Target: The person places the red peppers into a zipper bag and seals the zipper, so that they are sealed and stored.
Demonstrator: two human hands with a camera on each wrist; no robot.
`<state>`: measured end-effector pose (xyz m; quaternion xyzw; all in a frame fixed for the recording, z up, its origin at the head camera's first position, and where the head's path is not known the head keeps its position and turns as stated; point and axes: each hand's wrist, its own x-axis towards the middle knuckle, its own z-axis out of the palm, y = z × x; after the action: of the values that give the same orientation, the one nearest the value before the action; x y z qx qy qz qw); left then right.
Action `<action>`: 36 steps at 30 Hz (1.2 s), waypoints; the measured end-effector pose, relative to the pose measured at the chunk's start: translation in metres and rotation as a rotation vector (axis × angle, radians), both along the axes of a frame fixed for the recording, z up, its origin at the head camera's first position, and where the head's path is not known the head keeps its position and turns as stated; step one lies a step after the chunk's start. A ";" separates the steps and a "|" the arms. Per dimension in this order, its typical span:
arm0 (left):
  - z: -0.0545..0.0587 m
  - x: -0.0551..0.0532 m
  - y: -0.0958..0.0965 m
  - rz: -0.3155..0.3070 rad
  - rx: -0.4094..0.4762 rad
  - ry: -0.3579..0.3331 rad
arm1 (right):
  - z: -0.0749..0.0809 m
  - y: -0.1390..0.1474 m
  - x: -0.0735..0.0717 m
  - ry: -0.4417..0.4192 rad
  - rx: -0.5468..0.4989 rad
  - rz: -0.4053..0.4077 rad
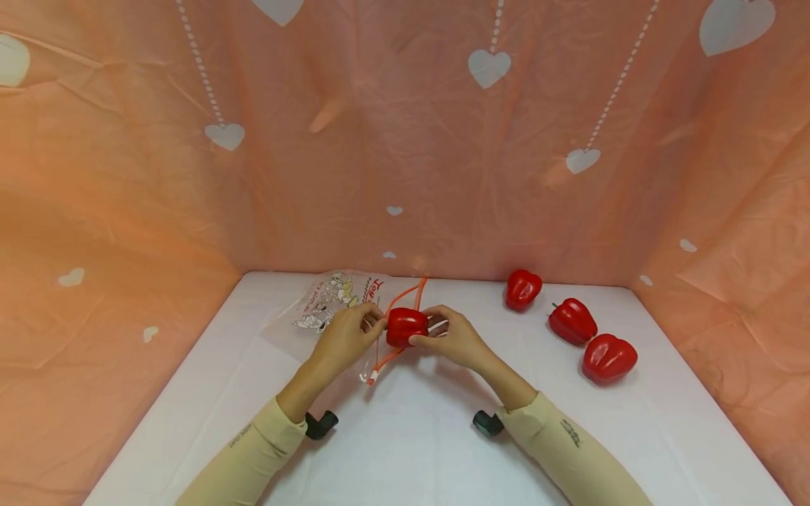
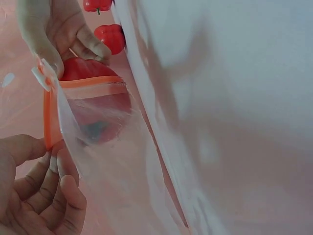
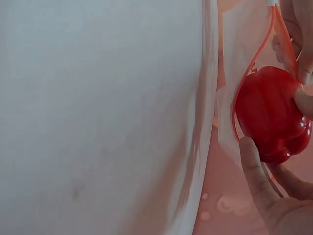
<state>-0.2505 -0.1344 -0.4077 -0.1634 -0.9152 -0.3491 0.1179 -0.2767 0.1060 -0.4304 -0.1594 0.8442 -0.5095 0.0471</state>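
Note:
A clear zip bag [image 1: 344,289] with printed cartoon figures and an orange zip edge lies toward the back of the table. My left hand [image 1: 346,334] pinches the orange rim at the bag's mouth, thumb against fingertips. In my right hand [image 1: 457,340] is a red bell pepper [image 1: 407,326], gripped between thumb and fingers. The left wrist view has the pepper [image 2: 89,68] partway through the mouth, stem end inside, its dark green stem [image 2: 95,129] showing through the plastic. Seen from the right wrist, the pepper's [image 3: 270,110] lobed bottom faces the right hand's palm.
Three more red bell peppers lie at the right: one near the back edge [image 1: 522,290], one with its stem showing [image 1: 572,322] and one closer to me [image 1: 609,359]. A peach curtain [image 1: 405,140] with white hearts surrounds the white table [image 1: 405,443].

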 end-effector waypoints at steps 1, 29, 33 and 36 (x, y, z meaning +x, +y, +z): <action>0.000 0.000 0.000 0.000 0.001 0.003 | 0.000 -0.001 0.000 -0.001 -0.003 0.000; 0.003 0.002 0.000 -0.001 0.033 -0.004 | -0.002 -0.027 -0.001 0.024 0.007 -0.095; 0.004 0.002 -0.001 -0.003 0.024 0.010 | -0.002 -0.029 -0.002 0.027 0.024 -0.086; 0.004 0.002 -0.002 -0.004 0.023 0.021 | -0.001 -0.030 -0.003 0.034 0.024 -0.079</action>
<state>-0.2483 -0.1369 -0.4040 -0.1676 -0.9095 -0.3581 0.1286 -0.2795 0.0757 -0.4313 -0.1338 0.8568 -0.4979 0.0146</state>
